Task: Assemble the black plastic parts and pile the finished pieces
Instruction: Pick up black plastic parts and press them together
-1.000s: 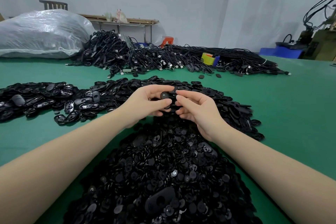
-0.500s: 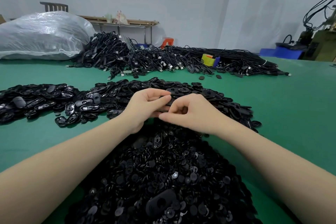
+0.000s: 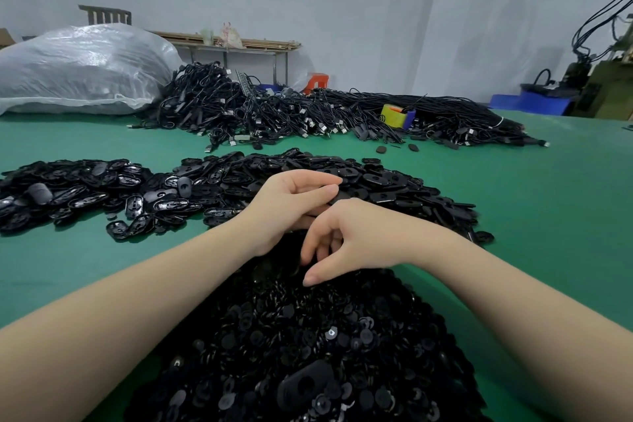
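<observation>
Fingers of left hand (image 3: 286, 204): curling around a flat black oval plastic shell (image 3: 340, 197), thumb lying over its top and the shell's edge peeking out just past the fingertips.
Fingers of right hand (image 3: 356, 238): hanging loosely bent and pointing down, tips reaching onto the heap of small round black plastic discs (image 3: 308, 336); whether they are pinching a disc cannot be told.
Beyond the fingers: a wide spread of black oval plastic shells (image 3: 394, 181) is lying on the green table mat (image 3: 548, 216).
Left of the fingers: a second spread of glossy black oval pieces (image 3: 68, 188) is resting on the mat.
Far beyond: tangled black cables (image 3: 274, 110) and a clear plastic sack (image 3: 82, 68) are sitting at the table's back.
</observation>
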Demonstrator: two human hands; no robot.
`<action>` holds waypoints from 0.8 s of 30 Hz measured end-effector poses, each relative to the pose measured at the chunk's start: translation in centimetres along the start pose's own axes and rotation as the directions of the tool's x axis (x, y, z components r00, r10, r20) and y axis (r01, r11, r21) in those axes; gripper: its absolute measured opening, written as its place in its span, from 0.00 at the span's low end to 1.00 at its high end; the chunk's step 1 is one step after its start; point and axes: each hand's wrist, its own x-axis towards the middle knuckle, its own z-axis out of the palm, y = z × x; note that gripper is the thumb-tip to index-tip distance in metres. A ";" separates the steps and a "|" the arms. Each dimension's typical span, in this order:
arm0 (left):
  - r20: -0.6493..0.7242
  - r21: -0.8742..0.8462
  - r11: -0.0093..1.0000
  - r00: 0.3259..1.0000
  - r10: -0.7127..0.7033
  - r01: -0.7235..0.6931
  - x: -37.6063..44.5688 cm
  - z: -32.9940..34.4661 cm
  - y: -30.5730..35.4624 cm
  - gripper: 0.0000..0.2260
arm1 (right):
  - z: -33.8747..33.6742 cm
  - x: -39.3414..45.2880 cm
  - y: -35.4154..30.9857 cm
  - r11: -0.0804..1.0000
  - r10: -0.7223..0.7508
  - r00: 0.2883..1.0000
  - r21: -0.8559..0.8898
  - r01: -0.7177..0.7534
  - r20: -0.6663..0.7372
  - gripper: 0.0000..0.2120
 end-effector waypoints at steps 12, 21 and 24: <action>-0.080 0.097 0.992 0.994 -0.070 0.078 0.7 -1.9 -0.4 0.05 | -0.5 -0.1 -0.1 0.996 -0.020 0.998 0.084 0.025 -0.053 0.04; -0.114 -0.049 0.997 0.991 -0.071 0.066 0.6 -1.0 -0.6 0.06 | -0.6 0.5 1.7 0.814 0.487 0.819 0.496 -0.302 -0.302 0.06; -0.183 -0.127 0.991 0.982 -0.054 0.031 0.7 -1.4 -0.5 0.06 | 0.0 0.8 2.1 0.712 0.529 0.811 0.651 -0.263 -0.251 0.07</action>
